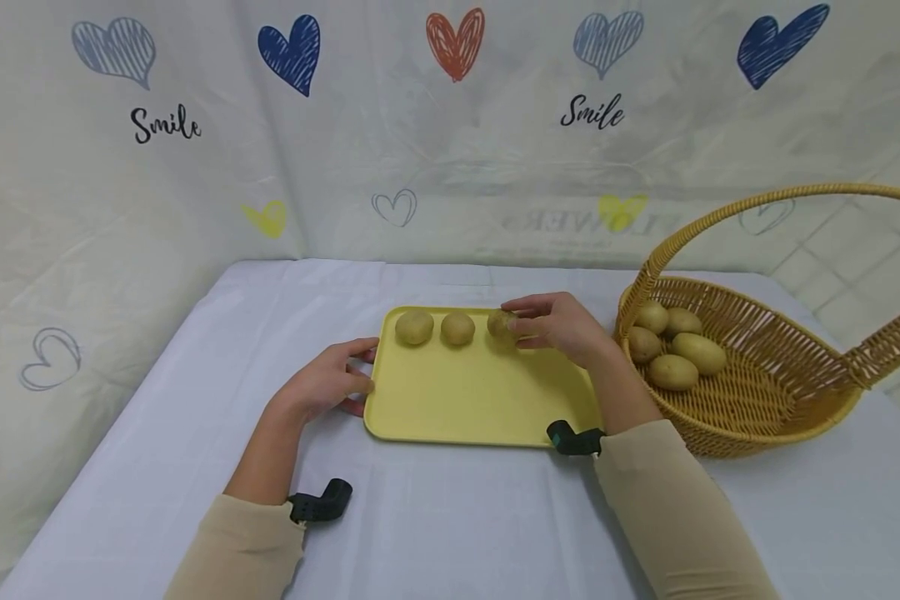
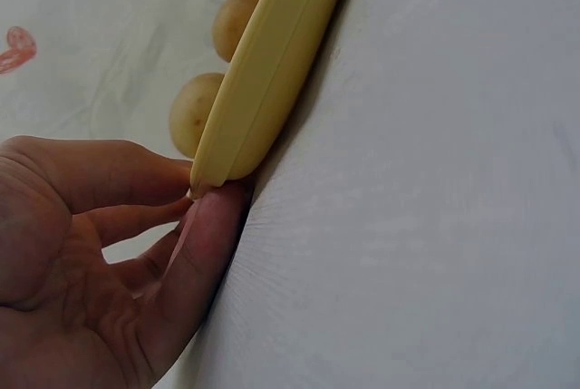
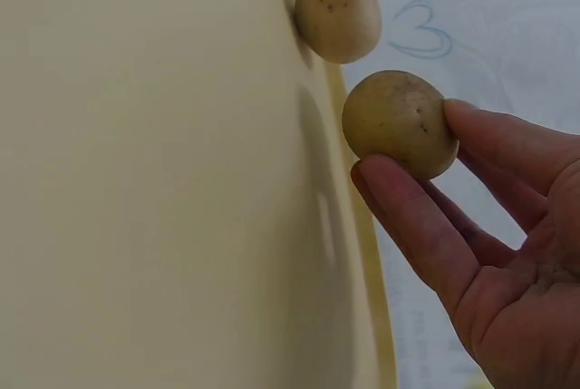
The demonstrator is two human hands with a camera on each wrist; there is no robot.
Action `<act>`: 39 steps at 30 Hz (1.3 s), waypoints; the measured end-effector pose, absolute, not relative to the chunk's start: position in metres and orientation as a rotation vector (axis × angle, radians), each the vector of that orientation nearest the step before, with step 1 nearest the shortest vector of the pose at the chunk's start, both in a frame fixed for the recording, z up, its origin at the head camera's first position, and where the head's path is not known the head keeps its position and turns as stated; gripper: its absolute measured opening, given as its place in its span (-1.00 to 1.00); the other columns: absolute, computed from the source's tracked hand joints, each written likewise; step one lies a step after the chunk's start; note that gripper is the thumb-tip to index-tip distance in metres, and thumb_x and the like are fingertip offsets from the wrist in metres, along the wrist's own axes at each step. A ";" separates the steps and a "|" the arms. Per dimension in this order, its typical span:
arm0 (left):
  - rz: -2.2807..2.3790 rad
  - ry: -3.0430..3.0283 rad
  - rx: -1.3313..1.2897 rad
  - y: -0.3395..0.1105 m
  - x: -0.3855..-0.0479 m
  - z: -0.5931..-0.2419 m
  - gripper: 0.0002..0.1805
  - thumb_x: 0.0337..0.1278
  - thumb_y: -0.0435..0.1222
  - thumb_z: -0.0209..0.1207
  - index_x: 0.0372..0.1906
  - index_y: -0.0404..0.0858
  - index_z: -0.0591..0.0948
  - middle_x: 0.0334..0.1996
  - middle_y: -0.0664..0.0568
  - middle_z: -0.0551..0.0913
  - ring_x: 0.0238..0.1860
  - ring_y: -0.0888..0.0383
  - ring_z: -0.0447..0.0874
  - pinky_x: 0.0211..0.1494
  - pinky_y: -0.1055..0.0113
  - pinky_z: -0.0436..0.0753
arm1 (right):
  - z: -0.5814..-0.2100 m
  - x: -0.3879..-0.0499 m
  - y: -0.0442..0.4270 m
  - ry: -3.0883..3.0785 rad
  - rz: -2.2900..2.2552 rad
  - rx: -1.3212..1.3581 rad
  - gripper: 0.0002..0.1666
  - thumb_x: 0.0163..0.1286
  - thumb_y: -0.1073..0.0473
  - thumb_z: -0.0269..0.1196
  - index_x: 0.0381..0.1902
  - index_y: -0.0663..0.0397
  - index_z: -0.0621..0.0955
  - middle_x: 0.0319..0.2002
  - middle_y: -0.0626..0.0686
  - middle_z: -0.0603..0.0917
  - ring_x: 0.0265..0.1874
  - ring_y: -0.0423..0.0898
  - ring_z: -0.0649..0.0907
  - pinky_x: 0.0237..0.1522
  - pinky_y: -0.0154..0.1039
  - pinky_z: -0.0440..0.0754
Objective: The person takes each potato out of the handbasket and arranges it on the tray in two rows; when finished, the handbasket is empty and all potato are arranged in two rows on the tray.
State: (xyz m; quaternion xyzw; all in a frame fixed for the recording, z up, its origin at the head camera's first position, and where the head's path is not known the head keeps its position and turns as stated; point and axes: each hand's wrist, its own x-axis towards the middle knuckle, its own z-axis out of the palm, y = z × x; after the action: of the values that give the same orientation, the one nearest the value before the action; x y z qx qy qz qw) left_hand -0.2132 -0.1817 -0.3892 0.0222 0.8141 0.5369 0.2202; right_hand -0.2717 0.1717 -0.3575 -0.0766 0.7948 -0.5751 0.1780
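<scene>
A yellow tray (image 1: 461, 396) lies on the table, with two potatoes (image 1: 414, 327) along its far edge toward the left. My left hand (image 1: 328, 379) pinches the tray's left edge; in the left wrist view its fingertips (image 2: 210, 217) meet the rim at a corner. Above the far side of the tray my right hand (image 1: 562, 327) holds a third potato (image 3: 399, 124) between thumb and fingers. In the right wrist view that potato appears slightly apart from the tray surface, beside another potato (image 3: 338, 15).
To the right of the tray stands a wicker basket (image 1: 765, 417) with a tall arched handle (image 1: 720, 218). Several potatoes (image 1: 675, 372) lie in its left part. A white cloth (image 1: 450, 517) covers the table, and a heart-printed curtain (image 1: 390, 133) hangs behind.
</scene>
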 end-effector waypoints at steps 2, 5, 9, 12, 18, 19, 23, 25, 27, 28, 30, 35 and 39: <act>1.485 2.249 0.063 -0.182 -0.213 -0.389 -0.13 0.17 -0.54 0.13 0.62 -0.22 0.20 0.39 -0.16 0.32 -0.03 -0.03 0.62 -0.13 0.14 0.84 | -0.360 -0.273 0.170 2.248 -1.610 -0.211 -0.45 0.49 0.33 0.23 0.41 0.26 0.52 0.35 0.31 0.46 0.10 0.01 0.68 0.19 -0.01 0.73; 1.490 2.244 0.067 -0.181 -0.213 -0.388 -0.13 0.17 -0.54 0.12 0.62 -0.23 0.19 0.39 -0.16 0.31 -0.03 -0.03 0.62 -0.13 0.14 0.84 | -0.362 -0.273 0.168 2.261 -1.595 -0.205 -0.46 0.49 0.34 0.23 0.40 0.26 0.52 0.34 0.32 0.47 0.13 0.05 0.66 0.19 0.00 0.73; 1.497 2.238 0.068 -0.182 -0.213 -0.387 -0.12 0.16 -0.55 0.12 0.63 -0.23 0.19 0.39 -0.16 0.30 -0.03 -0.03 0.62 -0.13 0.13 0.84 | -0.364 -0.275 0.165 2.271 -1.584 -0.196 -0.47 0.48 0.33 0.24 0.38 0.24 0.54 0.34 0.31 0.49 0.18 0.09 0.64 0.18 -0.01 0.74; 1.499 2.237 0.056 -0.183 -0.213 -0.387 -0.12 0.16 -0.55 0.12 0.63 -0.23 0.19 0.39 -0.16 0.31 -0.04 -0.02 0.62 -0.13 0.13 0.84 | -0.366 -0.276 0.163 2.261 -1.581 -0.198 -0.48 0.49 0.32 0.24 0.38 0.24 0.54 0.35 0.31 0.49 0.19 0.10 0.64 0.17 -0.02 0.74; 1.501 2.239 0.064 -0.183 -0.214 -0.389 -0.13 0.16 -0.54 0.13 0.62 -0.24 0.19 0.39 -0.17 0.30 -0.04 -0.02 0.62 -0.13 0.14 0.84 | -0.364 -0.274 0.163 2.323 -1.508 -0.210 -0.48 0.51 0.25 0.23 0.39 0.18 0.54 0.35 0.31 0.51 0.12 0.09 0.68 0.10 -0.05 0.77; 1.499 2.240 0.062 -0.184 -0.214 -0.389 -0.13 0.17 -0.53 0.13 0.62 -0.23 0.19 0.39 -0.16 0.30 -0.04 -0.02 0.62 -0.13 0.14 0.84 | -0.363 -0.274 0.164 2.340 -1.490 -0.213 -0.48 0.50 0.24 0.24 0.39 0.17 0.54 0.35 0.32 0.51 0.11 0.10 0.68 0.08 -0.06 0.78; 1.493 2.240 0.056 -0.184 -0.214 -0.389 -0.13 0.17 -0.53 0.13 0.62 -0.21 0.20 0.39 -0.15 0.31 -0.04 -0.02 0.62 -0.13 0.14 0.84 | -0.361 -0.272 0.166 2.393 -1.426 -0.227 -0.44 0.49 0.19 0.25 0.41 0.18 0.52 0.37 0.36 0.47 0.06 0.11 0.68 0.00 -0.09 0.80; 1.491 2.237 0.067 -0.183 -0.214 -0.389 -0.13 0.17 -0.54 0.13 0.62 -0.22 0.19 0.39 -0.16 0.31 -0.04 -0.02 0.63 -0.13 0.14 0.84 | -0.360 -0.271 0.167 2.414 -1.398 -0.226 -0.42 0.47 0.20 0.27 0.42 0.18 0.51 0.35 0.37 0.46 0.02 0.11 0.68 -0.03 -0.10 0.80; 1.490 2.238 0.072 -0.183 -0.214 -0.389 -0.13 0.17 -0.54 0.13 0.62 -0.22 0.19 0.39 -0.15 0.31 -0.04 -0.02 0.62 -0.13 0.14 0.84 | -0.360 -0.271 0.168 2.436 -1.372 -0.222 -0.40 0.44 0.22 0.29 0.41 0.16 0.51 0.32 0.36 0.47 -0.05 0.09 0.69 -0.06 -0.12 0.80; 1.489 2.239 0.074 -0.183 -0.215 -0.389 -0.13 0.17 -0.54 0.13 0.63 -0.23 0.19 0.39 -0.15 0.31 -0.04 -0.02 0.62 -0.13 0.14 0.84 | -0.360 -0.271 0.168 2.443 -1.362 -0.221 -0.40 0.43 0.23 0.29 0.41 0.15 0.52 0.30 0.35 0.48 -0.08 0.09 0.70 -0.08 -0.12 0.80; 1.488 2.244 0.076 -0.184 -0.214 -0.389 -0.13 0.17 -0.54 0.12 0.63 -0.23 0.18 0.39 -0.16 0.30 -0.04 -0.01 0.61 -0.14 0.14 0.84 | -0.360 -0.272 0.168 2.455 -1.346 -0.222 -0.39 0.40 0.24 0.32 0.39 0.13 0.53 0.26 0.33 0.50 -0.13 0.06 0.70 -0.10 -0.14 0.79; 1.493 2.242 0.076 -0.185 -0.214 -0.388 -0.12 0.17 -0.53 0.12 0.63 -0.23 0.18 0.39 -0.16 0.30 -0.04 -0.01 0.62 -0.13 0.14 0.84 | -0.362 -0.273 0.168 2.456 -1.330 -0.226 -0.39 0.38 0.23 0.36 0.37 0.11 0.55 0.21 0.31 0.53 -0.17 0.04 0.69 -0.13 -0.14 0.79; 1.491 2.242 0.069 -0.185 -0.214 -0.389 -0.12 0.18 -0.53 0.12 0.63 -0.22 0.17 0.40 -0.15 0.30 -0.04 -0.01 0.63 -0.13 0.14 0.84 | -0.364 -0.274 0.168 2.460 -1.313 -0.239 -0.38 0.39 0.20 0.36 0.38 0.12 0.54 0.24 0.34 0.52 -0.14 0.06 0.69 -0.14 -0.14 0.78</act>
State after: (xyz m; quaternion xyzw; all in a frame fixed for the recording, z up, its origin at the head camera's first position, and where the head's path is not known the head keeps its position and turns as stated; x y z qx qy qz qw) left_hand -0.2136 -0.1846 -0.3889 0.0248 0.8116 0.5398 0.2222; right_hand -0.2740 0.1681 -0.3635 -0.0840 0.8662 -0.4621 0.1706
